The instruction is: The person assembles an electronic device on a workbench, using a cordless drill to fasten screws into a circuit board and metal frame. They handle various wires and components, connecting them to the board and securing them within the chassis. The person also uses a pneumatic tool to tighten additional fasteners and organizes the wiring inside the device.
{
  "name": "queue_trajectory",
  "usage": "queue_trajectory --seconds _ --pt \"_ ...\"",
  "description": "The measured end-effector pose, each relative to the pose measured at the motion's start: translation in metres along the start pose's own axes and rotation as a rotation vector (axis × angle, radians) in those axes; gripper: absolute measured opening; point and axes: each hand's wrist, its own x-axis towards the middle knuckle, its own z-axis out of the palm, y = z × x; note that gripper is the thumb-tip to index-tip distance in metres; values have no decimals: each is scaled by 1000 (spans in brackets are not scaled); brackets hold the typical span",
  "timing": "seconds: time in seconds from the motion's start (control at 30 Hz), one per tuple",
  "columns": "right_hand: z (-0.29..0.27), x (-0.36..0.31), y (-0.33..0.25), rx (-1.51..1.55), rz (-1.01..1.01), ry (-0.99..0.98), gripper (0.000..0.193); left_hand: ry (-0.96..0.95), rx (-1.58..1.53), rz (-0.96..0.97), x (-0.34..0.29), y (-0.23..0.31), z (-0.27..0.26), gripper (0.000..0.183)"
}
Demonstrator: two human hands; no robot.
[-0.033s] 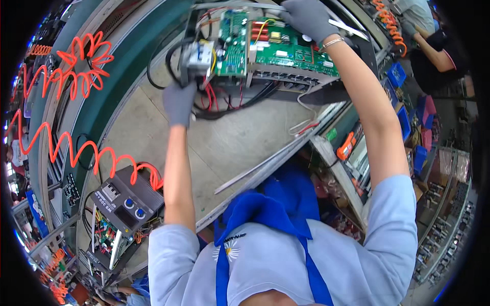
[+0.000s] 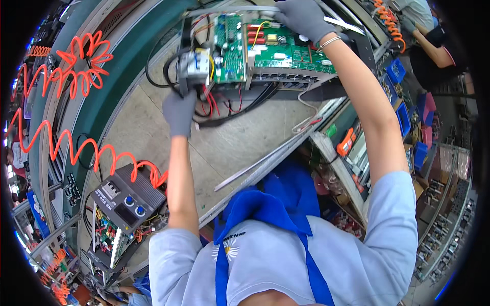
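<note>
An uncovered electronic machine chassis [image 2: 232, 9] lies on the bench ahead of me. It carries a large green circuit board [image 2: 291, 56], a smaller upright green board [image 2: 224, 56] and a grey-white breaker switch [image 2: 196, 64]. My left hand [image 2: 179, 115], in a grey glove, closes on the chassis's near left corner, below the switch; its fingertips are partly hidden. Also gloved, my right hand [image 2: 303, 20] has its fingers wrapped over the metal bar along the far side. Black and red cables [image 2: 237, 116] hang from the chassis's near side onto the bench.
A dark machine with two blue knobs [image 2: 120, 199] stands at the left on the bench. Coiled orange air hoses [image 2: 76, 153] hang on the left. A grey strip [image 2: 250, 171] lies along the near bench edge. An orange tool [image 2: 346, 143] and blue bins [image 2: 396, 74] are at right, near another person [image 2: 434, 56].
The chassis has shifted slightly left, and its cables have moved with it. My left hand has come slightly nearer to me; my right hand has moved a little left.
</note>
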Motion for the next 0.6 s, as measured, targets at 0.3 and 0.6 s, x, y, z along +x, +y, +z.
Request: queue_trajectory --seconds 0.3,0.6 --pt "-10 -45 -61 37 -285 -65 25 113 -66 -345 -171 -5 -34 32" --pt "-12 -43 -71 143 -262 -77 36 -12 -970 -513 -207 -86 -78 44"
